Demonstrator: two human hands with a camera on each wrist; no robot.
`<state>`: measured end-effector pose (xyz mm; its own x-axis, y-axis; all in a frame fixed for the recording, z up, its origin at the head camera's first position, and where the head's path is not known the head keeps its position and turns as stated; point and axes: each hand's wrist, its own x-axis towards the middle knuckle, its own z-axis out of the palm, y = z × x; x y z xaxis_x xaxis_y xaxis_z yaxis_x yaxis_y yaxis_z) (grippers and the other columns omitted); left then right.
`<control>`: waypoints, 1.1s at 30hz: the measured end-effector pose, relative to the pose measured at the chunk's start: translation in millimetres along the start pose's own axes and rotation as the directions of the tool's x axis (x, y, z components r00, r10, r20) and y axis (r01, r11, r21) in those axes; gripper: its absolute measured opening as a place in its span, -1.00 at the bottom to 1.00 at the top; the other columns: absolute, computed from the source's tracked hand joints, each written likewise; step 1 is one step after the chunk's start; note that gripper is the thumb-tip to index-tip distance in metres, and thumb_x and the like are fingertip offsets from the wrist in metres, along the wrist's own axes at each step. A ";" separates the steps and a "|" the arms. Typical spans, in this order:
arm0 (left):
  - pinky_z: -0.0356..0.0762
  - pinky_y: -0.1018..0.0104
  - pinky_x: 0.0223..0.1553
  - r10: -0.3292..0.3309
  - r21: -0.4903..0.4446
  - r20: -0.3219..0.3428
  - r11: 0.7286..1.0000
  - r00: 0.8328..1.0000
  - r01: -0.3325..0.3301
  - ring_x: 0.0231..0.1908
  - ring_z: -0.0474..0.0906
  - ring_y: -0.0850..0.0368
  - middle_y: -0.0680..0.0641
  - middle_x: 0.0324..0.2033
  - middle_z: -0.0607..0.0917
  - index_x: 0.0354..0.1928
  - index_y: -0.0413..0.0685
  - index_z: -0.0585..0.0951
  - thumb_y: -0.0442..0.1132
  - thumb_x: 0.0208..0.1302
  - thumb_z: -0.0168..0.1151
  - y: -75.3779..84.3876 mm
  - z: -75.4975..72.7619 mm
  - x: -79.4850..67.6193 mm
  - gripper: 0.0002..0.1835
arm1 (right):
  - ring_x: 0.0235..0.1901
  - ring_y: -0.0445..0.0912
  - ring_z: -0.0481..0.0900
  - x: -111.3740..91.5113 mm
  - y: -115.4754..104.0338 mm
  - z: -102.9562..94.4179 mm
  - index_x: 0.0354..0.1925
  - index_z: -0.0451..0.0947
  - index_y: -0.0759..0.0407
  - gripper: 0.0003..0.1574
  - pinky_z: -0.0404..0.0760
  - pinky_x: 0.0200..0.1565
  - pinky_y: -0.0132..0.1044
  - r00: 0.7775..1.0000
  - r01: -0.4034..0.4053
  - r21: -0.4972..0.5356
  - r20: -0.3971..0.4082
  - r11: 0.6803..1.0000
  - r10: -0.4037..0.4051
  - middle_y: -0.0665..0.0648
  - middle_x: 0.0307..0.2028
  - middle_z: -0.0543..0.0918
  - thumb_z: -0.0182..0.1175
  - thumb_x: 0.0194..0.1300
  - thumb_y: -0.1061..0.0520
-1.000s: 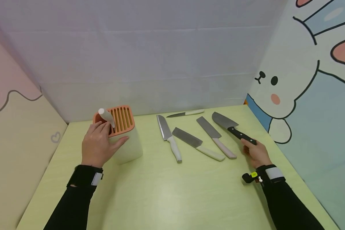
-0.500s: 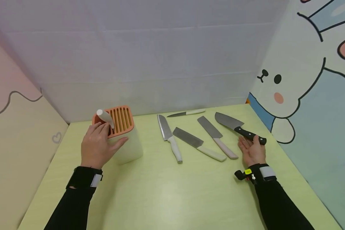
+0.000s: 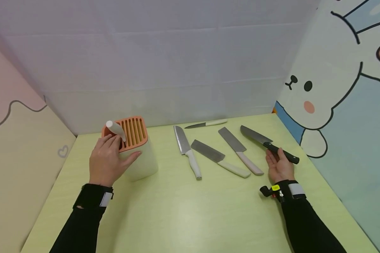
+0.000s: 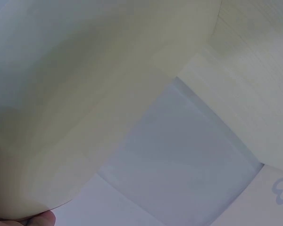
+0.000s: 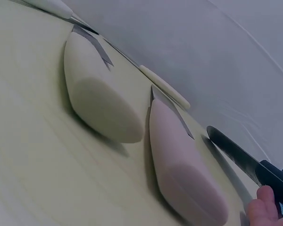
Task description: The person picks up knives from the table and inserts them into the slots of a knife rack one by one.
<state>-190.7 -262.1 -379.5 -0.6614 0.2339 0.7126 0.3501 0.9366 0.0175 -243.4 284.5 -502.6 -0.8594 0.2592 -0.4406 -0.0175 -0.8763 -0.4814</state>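
In the head view, my left hand [image 3: 106, 161] grips the top left rim of a white knife block [image 3: 142, 163] with an orange slotted top [image 3: 133, 130]. A white handle [image 3: 116, 129] sticks up from the block beside my fingertips; its lower part is hidden. With the palm turned up, my right hand [image 3: 280, 168] pinches a black-handled kitchen knife [image 3: 282, 153], thumb on top of the handle. Its blade points away and to the left, and the right wrist view shows the knife [image 5: 240, 157] raised off the table. In the left wrist view the block's wall [image 4: 85, 94] fills much of the frame.
On the table [image 3: 183, 214] lie a chef's knife [image 3: 188, 153], a green-handled cleaver [image 3: 220, 159], a pinkish-handled cleaver [image 3: 240, 151] and a small paring knife [image 3: 206, 123] near the back wall. A rabbit-printed wall [image 3: 351, 140] borders the right side.
My right hand has turned from palm down to palm up around the black handle. The knife has shifted slightly right and towards me, its blade tilting more edge-on. The left hand stays put.
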 end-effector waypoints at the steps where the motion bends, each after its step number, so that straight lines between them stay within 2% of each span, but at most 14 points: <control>1: 0.42 -0.09 0.08 0.000 0.001 0.000 1.000 1.000 0.000 -0.05 0.47 -0.24 -0.31 -0.29 0.67 -0.18 -0.34 0.53 0.24 -0.17 0.41 0.1 -0.4 0.0 -0.24 | 0.13 -0.07 0.43 0.3 -0.2 -1.0 0.25 0.30 0.05 -0.36 0.20 0.28 -0.23 1.000 -0.007 0.012 0.006 1.000 0.007 0.13 -0.09 0.63 0.22 0.23 0.07; 4: 0.43 -0.09 0.07 -0.002 0.005 -0.001 1.000 1.000 0.002 -0.06 0.47 -0.24 -0.31 -0.29 0.66 -0.18 -0.35 0.53 0.24 -0.18 0.41 0.3 -1.8 -0.1 -0.24 | 0.08 -0.08 0.47 1.0 -0.2 -2.7 0.33 0.21 0.03 -0.24 0.20 0.27 -0.24 1.000 -0.025 0.042 0.020 0.999 0.024 0.14 -0.09 0.65 0.24 0.21 0.08; 8: 0.42 -0.09 0.07 -0.002 0.000 0.002 1.000 1.000 0.002 -0.05 0.47 -0.24 -0.31 -0.27 0.66 -0.15 -0.34 0.53 0.23 -0.19 0.42 0.3 -2.2 0.3 -0.23 | 0.07 -0.07 0.48 1.8 -0.2 -3.1 0.34 0.20 0.03 -0.25 0.19 0.27 -0.23 0.999 -0.033 0.065 0.025 0.997 0.031 0.15 -0.12 0.66 0.22 0.23 0.10; 12: 0.41 -0.09 0.09 0.000 -0.007 0.004 1.000 1.000 0.000 -0.05 0.46 -0.24 -0.31 -0.27 0.66 -0.14 -0.34 0.53 0.22 -0.19 0.42 0.4 -0.1 0.7 -0.23 | 0.08 -0.07 0.48 2.6 -2.6 -4.0 0.29 0.25 0.04 -0.36 0.20 0.27 -0.23 0.998 -0.054 0.103 0.029 0.993 0.051 0.16 -0.12 0.67 0.17 0.28 0.10; 17: 0.40 -0.08 0.09 -0.001 -0.005 0.017 1.000 1.000 0.001 -0.04 0.46 -0.24 -0.30 -0.26 0.67 -0.12 -0.33 0.53 0.25 -0.17 0.41 1.5 4.3 2.7 -0.22 | 0.05 -0.06 0.50 3.8 -8.5 -5.6 0.11 0.40 0.11 -0.56 0.28 0.24 -0.24 0.996 -0.086 0.186 0.044 0.979 0.079 0.19 -0.12 0.65 0.17 0.28 0.11; 20: 0.41 -0.08 0.09 -0.007 -0.003 0.020 1.000 1.000 0.007 -0.04 0.45 -0.23 -0.30 -0.25 0.67 -0.10 -0.33 0.53 0.25 -0.18 0.40 2.3 6.8 4.1 -0.20 | 0.04 -0.05 0.51 4.2 -12.1 -3.7 0.07 0.43 0.13 -0.59 0.32 0.21 -0.23 0.995 -0.086 0.205 0.061 0.975 0.075 0.20 -0.12 0.66 0.19 0.26 0.12; 26: 0.41 -0.08 0.08 -0.013 -0.003 0.021 1.000 1.000 0.013 -0.04 0.46 -0.24 -0.30 -0.25 0.67 -0.10 -0.32 0.53 0.23 -0.19 0.43 4.0 11.4 6.5 -0.21 | 0.07 -0.04 0.49 -1.9 -20.5 11.0 0.12 0.38 0.12 -0.54 0.35 0.20 -0.23 0.986 -0.059 0.168 0.162 0.984 0.031 0.22 -0.12 0.66 0.20 0.25 0.15; 33: 0.39 -0.07 0.11 -0.023 -0.018 0.016 1.000 1.000 0.023 -0.02 0.45 -0.24 -0.29 -0.23 0.67 -0.10 -0.31 0.53 0.24 -0.19 0.43 7.1 22.5 6.1 -0.21 | 0.09 -0.02 0.46 -18.5 -34.7 37.9 0.07 0.38 0.13 -0.63 0.44 0.13 -0.22 0.960 -0.029 0.096 0.279 0.995 0.001 0.24 -0.12 0.66 0.13 0.31 0.14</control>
<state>-207.2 -248.2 -390.8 -0.6800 0.2163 0.7006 0.3462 0.9370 0.0466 -246.3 294.7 -449.1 -0.9679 0.1346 -0.2121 -0.0417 -0.9186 -0.3929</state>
